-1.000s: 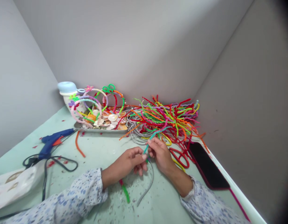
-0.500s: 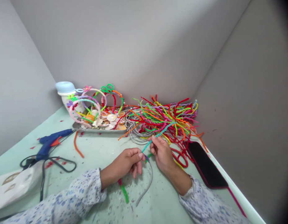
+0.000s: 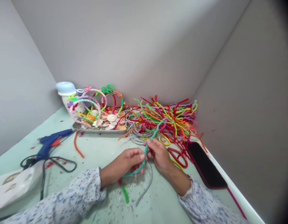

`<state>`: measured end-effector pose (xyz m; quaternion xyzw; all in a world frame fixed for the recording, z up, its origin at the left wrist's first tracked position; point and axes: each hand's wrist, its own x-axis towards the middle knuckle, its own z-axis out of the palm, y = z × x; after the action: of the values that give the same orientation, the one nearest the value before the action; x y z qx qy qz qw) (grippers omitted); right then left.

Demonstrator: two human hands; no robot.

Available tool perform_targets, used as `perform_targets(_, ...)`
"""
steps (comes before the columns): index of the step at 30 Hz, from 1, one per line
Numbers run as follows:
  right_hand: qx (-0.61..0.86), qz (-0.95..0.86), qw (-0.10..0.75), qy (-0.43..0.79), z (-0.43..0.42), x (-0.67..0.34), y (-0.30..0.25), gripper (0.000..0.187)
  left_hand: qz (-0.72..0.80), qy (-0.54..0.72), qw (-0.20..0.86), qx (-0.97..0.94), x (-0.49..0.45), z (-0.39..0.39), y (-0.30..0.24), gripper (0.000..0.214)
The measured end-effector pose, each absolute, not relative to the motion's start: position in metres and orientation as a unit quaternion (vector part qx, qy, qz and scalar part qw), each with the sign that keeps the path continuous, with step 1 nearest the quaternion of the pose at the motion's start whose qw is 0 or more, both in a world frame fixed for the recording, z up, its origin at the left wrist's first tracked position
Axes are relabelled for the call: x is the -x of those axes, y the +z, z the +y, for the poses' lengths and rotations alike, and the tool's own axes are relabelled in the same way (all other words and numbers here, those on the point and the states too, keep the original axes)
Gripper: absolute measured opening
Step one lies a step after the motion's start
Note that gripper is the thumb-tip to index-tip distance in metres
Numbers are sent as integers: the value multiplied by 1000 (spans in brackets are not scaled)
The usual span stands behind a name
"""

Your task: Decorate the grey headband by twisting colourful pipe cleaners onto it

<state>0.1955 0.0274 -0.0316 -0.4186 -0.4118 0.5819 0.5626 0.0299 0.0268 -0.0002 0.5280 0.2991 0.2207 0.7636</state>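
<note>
A turquoise pipe cleaner [image 3: 155, 132] runs through the fingertips of both hands and bends down below my left fingers. My left hand [image 3: 128, 161] is closed, thumb and forefinger pinching it. Just to the right, my right hand [image 3: 159, 154] pinches the same strand higher up, its upper end rising toward the pile. From behind the left fingers curves a thin grey wire [image 3: 149, 180]; whether that hand also grips it I cannot tell. A green fuzzy length [image 3: 124, 193] with a red part pokes out under my left hand.
Behind lie a heap of coloured pipe cleaners [image 3: 176, 115], coiled grey wire [image 3: 135, 133] and a tray [image 3: 104, 131] of shells with decorated headbands [image 3: 72, 116]. A blue glue gun [image 3: 47, 144] with a cord sits left, red-handled scissors [image 3: 178, 157] and a phone [image 3: 208, 165] right.
The turquoise pipe cleaner has shifted down and left through my hands, its lower part now hanging in a bend below my left fingers. My right hand has moved slightly left.
</note>
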Motion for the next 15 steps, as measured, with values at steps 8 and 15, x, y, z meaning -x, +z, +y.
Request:
perform_targets(8,416,-361,646,528,33,-198,-27,27,270,178,774,-544,-29,25,0,25)
perform_targets(15,431,-353,664,498,34,-200,-27,29,287,127,768,-558,-26,28,-3,25)
